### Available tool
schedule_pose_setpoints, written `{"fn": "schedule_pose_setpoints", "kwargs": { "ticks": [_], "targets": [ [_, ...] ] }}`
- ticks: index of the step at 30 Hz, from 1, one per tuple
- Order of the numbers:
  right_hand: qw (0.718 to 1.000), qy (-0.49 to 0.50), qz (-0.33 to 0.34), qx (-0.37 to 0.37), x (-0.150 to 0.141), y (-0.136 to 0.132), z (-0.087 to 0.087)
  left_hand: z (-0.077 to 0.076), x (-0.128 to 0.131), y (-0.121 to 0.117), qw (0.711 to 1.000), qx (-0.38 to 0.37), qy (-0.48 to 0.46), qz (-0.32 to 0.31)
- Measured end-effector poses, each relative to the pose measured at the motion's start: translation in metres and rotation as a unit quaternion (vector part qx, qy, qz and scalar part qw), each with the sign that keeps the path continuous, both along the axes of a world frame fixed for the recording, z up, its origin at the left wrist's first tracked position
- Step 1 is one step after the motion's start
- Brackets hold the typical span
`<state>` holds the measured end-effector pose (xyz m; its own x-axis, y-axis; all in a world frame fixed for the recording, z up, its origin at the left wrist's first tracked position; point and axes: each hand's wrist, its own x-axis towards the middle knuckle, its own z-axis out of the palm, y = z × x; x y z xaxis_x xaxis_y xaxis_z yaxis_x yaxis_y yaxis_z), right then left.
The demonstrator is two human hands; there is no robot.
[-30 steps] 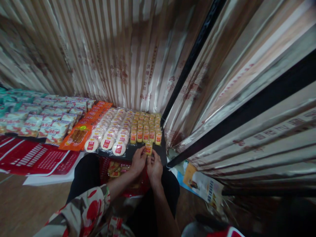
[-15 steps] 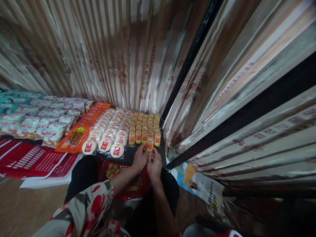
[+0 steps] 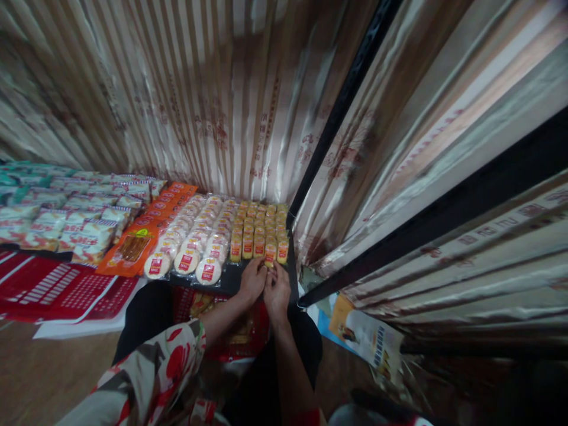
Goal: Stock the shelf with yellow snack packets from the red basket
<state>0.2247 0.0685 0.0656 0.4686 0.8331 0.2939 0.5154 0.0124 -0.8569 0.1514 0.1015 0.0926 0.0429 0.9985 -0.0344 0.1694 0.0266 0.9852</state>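
Between my fingertips is a small yellow packaged snack (image 3: 269,253) with a red label, upright at the front of the rows of similar yellow snacks (image 3: 247,244). My left hand (image 3: 253,279) pinches it from the left. My right hand (image 3: 276,290) closes on its lower right side, the fingers curled. Both hands hover over the front strip of the black shelf (image 3: 231,278). Left of the yellow rows lie columns of round white crackers (image 3: 208,271) in clear wrappers with red labels.
An orange snack bag (image 3: 133,245) and white snack bags (image 3: 93,239) line the shelf farther left. A red basket (image 3: 57,287) is below them. More yellow packets (image 3: 202,303) lie in a red container by my knees. A black post (image 3: 337,118) rises at the right corner, before pleated curtains (image 3: 222,89).
Both hands have moved slightly forward with the yellow snack, bringing it up against the front of the yellow rows. The camera view has shifted a little.
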Motion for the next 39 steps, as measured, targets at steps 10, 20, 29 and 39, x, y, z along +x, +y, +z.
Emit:
{"fn": "schedule_pose_setpoints", "kwargs": {
  "ticks": [10, 20, 29, 39],
  "targets": [
    [1.0, 0.003, -0.001, 0.006, 0.002, 0.004, -0.01, 0.0, -0.001, 0.001, 0.999, 0.03, 0.018, -0.02],
    [1.0, -0.005, 0.007, -0.009, 0.003, 0.004, -0.012, -0.005, -0.002, -0.006, 0.995, 0.066, 0.06, -0.041],
    [1.0, -0.018, 0.002, -0.013, 0.005, 0.003, -0.016, -0.001, -0.004, -0.007, 0.99, 0.09, 0.091, -0.061],
    [0.999, -0.032, -0.001, -0.017, 0.006, 0.003, -0.012, 0.002, -0.005, -0.009, 0.981, 0.091, 0.151, -0.083]
  ]
}}
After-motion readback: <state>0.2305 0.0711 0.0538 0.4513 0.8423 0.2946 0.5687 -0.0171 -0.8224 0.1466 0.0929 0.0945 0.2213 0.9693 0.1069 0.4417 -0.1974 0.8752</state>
